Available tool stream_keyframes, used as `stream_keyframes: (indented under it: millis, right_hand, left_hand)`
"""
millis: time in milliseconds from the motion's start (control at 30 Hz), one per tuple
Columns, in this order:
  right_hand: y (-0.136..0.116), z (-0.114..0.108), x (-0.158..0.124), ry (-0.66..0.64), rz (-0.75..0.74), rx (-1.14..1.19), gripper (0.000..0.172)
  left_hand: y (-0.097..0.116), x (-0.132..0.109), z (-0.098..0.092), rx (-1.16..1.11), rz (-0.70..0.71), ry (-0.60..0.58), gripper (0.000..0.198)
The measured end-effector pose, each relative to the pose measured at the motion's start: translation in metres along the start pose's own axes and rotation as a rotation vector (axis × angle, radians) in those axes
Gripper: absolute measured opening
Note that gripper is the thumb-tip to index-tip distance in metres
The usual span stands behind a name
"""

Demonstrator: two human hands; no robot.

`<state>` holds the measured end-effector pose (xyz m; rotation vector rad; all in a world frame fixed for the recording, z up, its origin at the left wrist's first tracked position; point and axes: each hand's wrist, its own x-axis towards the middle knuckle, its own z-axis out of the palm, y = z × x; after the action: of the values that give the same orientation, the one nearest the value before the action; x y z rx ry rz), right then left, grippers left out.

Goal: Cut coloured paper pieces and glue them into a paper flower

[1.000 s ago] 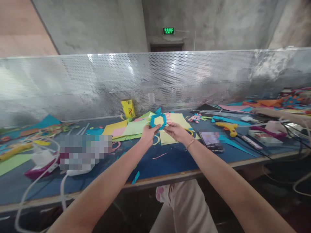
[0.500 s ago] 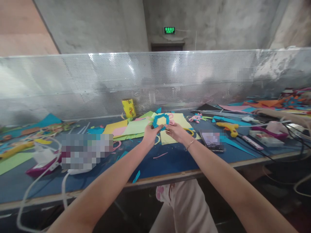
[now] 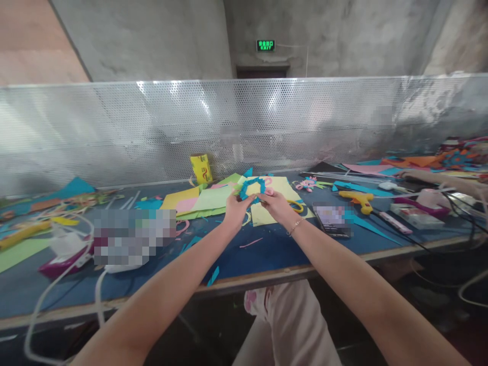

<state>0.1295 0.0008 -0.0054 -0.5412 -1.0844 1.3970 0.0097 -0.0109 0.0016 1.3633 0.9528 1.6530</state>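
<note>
Head view: a crinkled blue ring-shaped craft piece (image 3: 244, 190), pinched by left hand (image 3: 235, 208) and right hand (image 3: 277, 206), above a pale yellow sheet (image 3: 285, 188) on the blue-topped table (image 3: 263, 259); off to the right I spot a dark smartphone (image 3: 328, 218), then a yellow glue gun (image 3: 364, 202).

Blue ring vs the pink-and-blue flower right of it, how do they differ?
- State: the ring is held by the left hand and right hand; the flower lies unheld on the table.
- Colour: the ring's band is blue; the flower mixes pink and blue.
- Shape: the ring's band surrounds a pale yellow middle; the flower is an irregular cluster.

Shared: both contain blue.
</note>
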Motion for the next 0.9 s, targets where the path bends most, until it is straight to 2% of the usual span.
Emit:
stream_keyframes:
  millis: [233, 500, 700, 900]
  right_hand:
    - [-0.0058, -0.0006, -0.0021, 0.047, 0.091, 0.039, 0.021]
    - [-0.0024, 0.0024, -0.0021, 0.033, 0.076, -0.027, 0.029]
    - [0.0, -0.0032, 0.0027, 0.08, 0.049, -0.065, 0.03]
    - [-0.0005, -0.0061, 0.0037, 0.076, 0.084, -0.077, 0.032]
  left_hand:
    - [0.0002, 0.0042, -0.0026, -0.086, -0.087, 0.067, 0.034]
    - [0.0, 0.0017, -0.002, -0.15, -0.133, -0.011, 0.037]
    - [0.0039, 0.0027, -0.0028, -0.267, -0.192, 0.02, 0.034]
    - [0.005, 0.005, -0.0081, -0.27, -0.234, 0.018, 0.032]
